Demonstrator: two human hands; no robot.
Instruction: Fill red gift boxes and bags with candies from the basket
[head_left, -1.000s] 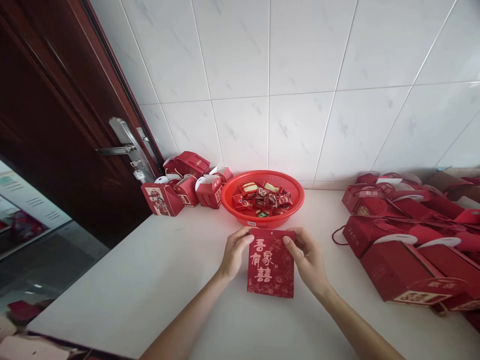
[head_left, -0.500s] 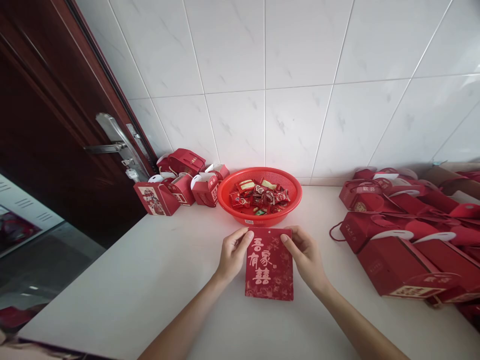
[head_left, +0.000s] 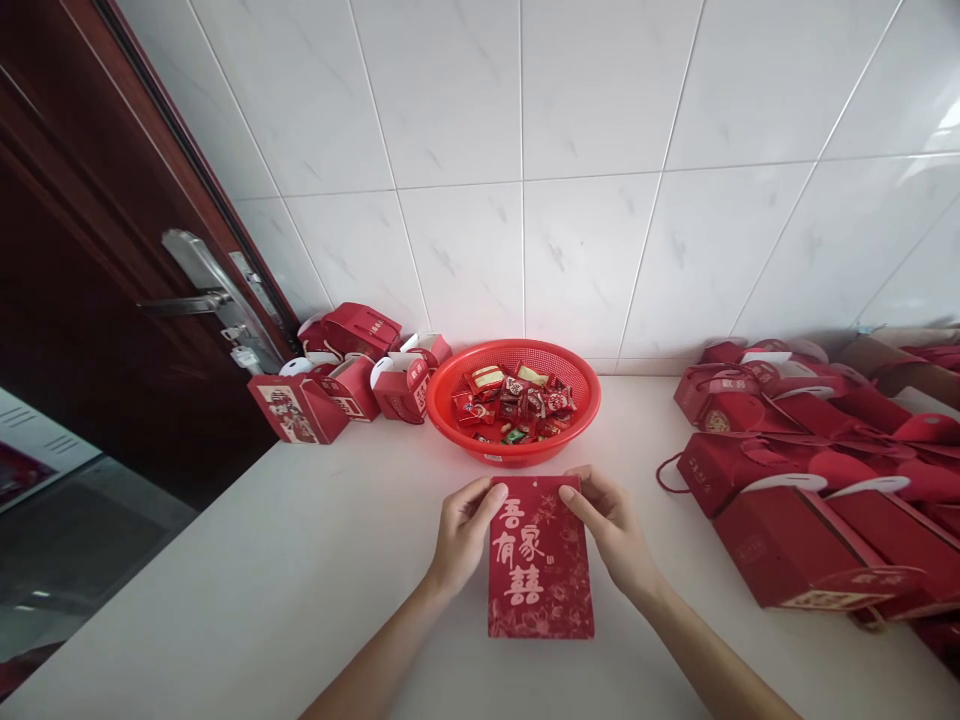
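The left hand [head_left: 466, 530] and right hand [head_left: 611, 530] pinched the top corners of a red paper packet [head_left: 538, 580], printed with Chinese characters, over the white table [head_left: 300, 590]. Just beyond it, a red plastic colander [head_left: 514, 456] of wrapped sweets [head_left: 517, 387] blocked the way to the tiled wall [head_left: 585, 230]. Red gift boxes flanked both sides, the right-hand group [head_left: 795, 545] larger.
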